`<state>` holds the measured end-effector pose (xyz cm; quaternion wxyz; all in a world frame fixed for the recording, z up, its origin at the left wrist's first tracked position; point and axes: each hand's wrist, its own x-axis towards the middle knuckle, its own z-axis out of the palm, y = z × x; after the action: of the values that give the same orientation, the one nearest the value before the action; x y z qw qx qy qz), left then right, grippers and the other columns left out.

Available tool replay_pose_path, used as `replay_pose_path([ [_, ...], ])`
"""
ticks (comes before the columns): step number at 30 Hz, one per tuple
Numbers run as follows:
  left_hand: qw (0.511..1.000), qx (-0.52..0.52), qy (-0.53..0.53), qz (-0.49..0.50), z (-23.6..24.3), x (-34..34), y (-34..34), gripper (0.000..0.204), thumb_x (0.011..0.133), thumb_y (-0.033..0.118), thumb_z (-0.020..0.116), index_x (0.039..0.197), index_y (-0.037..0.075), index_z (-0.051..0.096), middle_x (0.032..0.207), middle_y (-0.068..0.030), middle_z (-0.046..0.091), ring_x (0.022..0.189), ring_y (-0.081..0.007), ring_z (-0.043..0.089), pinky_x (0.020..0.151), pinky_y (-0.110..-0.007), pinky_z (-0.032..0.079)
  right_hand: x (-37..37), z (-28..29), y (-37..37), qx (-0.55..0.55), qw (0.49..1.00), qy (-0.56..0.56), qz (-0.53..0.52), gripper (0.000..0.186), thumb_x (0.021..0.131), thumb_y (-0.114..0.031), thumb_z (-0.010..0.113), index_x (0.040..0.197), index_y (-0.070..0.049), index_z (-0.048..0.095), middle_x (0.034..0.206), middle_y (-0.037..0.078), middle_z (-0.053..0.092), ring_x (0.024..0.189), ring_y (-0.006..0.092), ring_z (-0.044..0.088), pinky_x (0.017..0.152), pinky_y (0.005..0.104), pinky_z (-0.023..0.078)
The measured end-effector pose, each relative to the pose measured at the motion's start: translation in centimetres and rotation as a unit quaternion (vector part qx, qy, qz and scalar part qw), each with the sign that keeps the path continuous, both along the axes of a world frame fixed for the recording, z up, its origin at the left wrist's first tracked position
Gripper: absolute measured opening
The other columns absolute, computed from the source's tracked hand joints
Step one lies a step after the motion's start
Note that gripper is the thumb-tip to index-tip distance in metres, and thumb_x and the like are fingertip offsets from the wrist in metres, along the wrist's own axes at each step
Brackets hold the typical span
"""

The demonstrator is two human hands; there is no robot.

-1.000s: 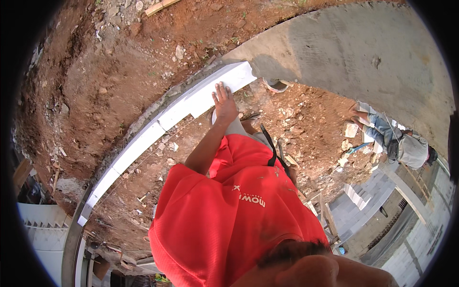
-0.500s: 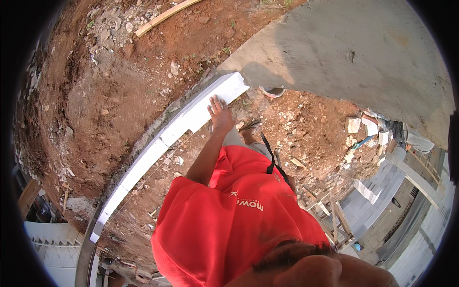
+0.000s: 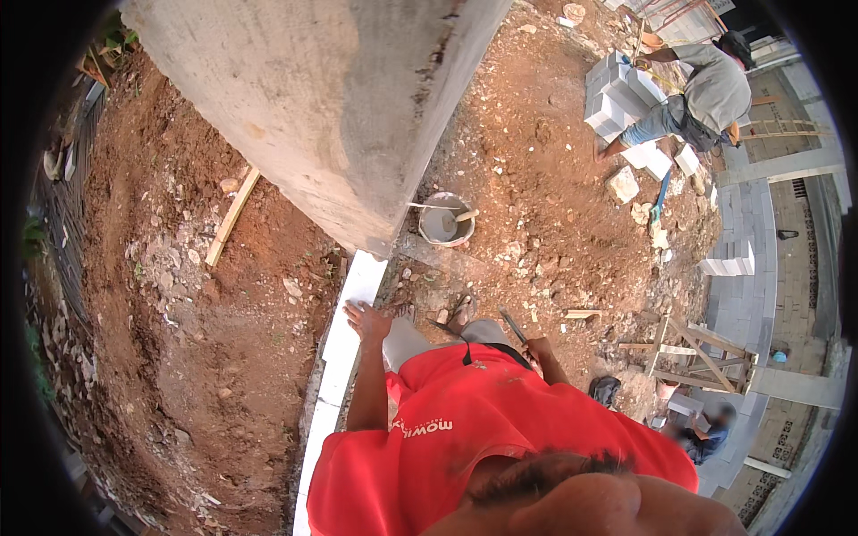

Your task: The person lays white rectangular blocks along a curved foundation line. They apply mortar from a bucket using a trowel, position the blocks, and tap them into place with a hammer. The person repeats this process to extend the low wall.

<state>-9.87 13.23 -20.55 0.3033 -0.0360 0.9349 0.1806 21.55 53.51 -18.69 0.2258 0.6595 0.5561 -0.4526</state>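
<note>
A row of white blocks (image 3: 315,447) runs along the ground on my left, up to the foot of a grey concrete column. My left hand (image 3: 366,323) lies on top of the row near the column end, fingers spread. On my right side, my right hand (image 3: 538,350) is closed around a thin dark tool (image 3: 513,327), whose exact kind I cannot make out. Past my feet stands a bucket (image 3: 444,234) of grey mortar, with a wooden-handled tool (image 3: 466,215) resting in it.
The concrete column (image 3: 304,116) rises ahead. A wooden strip (image 3: 232,217) lies on the soil at left. At far right a person in grey (image 3: 715,94) bends beside stacked blocks (image 3: 617,94). Another person (image 3: 710,438) is low right, near a wooden trestle (image 3: 702,353).
My view has swung, bringing the bucket, the person in grey and my right hand with its tool into sight. My left hand stays on the white blocks.
</note>
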Motion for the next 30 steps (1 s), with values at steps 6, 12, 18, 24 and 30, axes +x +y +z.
replay_pose_path([
  [6,0.999,-0.037,-0.006,0.002,-0.9,-0.3,0.0,0.098,0.084,0.049,0.079,0.159,0.001,0.04,0.167,-0.0408,0.011,0.158,-0.054,0.012,0.127,-0.06,0.019,0.4,-1.8,2.7,0.001,0.999,0.011,-0.032,0.022,0.088,-0.018,0.069,0.086,0.002,0.075,0.07,0.015,0.071,0.049,0.0251,0.063,0.044,0.0384,0.044],
  [12,0.995,-0.08,-0.024,0.047,-1.1,-1.1,4.5,0.099,0.085,0.051,0.078,0.164,0.008,0.034,0.172,-0.0282,0.017,0.161,-0.0452,0.013,0.127,-0.063,0.018,4.6,-4.6,10.3,0.035,0.999,0.023,-0.024,0.025,0.086,-0.017,0.071,0.085,0.008,0.074,0.072,0.017,0.071,0.06,0.0283,0.07,0.052,0.0432,0.052],
  [18,0.991,-0.079,-0.003,0.111,-1.5,-3.4,7.1,0.112,0.078,0.054,0.084,0.165,0.009,0.03,0.171,-0.0283,0.02,0.16,-0.0433,0.019,0.127,-0.062,0.021,4.2,-4.7,16.4,-0.026,0.997,-0.03,-0.065,0.022,0.086,-0.014,0.071,0.088,0.009,0.071,0.075,0.017,0.07,0.058,0.0268,0.066,0.052,0.0452,0.05],
  [24,0.988,-0.108,-0.035,0.102,-0.7,-3.7,8.3,0.12,0.076,0.058,0.085,0.166,0.006,0.026,0.173,-0.0294,0.011,0.161,-0.0445,0.014,0.127,-0.062,0.02,4.3,-7.5,20.9,-0.006,0.998,-0.051,-0.031,0.025,0.089,-0.018,0.067,0.099,0.004,0.074,0.082,0.019,0.073,0.068,0.0321,0.072,0.058,0.0473,0.053],
  [30,0.973,-0.187,-0.092,0.1,-1.5,-6.3,11.2,0.118,0.074,0.067,0.083,0.156,-0.007,0.041,0.165,-0.0329,0.032,0.157,-0.0465,0.026,0.127,-0.054,0.027,2.2,-13.7,28.7,0.127,0.952,-0.068,0.271,0.038,0.088,-0.039,0.064,0.107,-0.01,0.079,0.1,0.028,0.075,0.097,0.0439,0.074,0.081,0.0518,0.059],
])
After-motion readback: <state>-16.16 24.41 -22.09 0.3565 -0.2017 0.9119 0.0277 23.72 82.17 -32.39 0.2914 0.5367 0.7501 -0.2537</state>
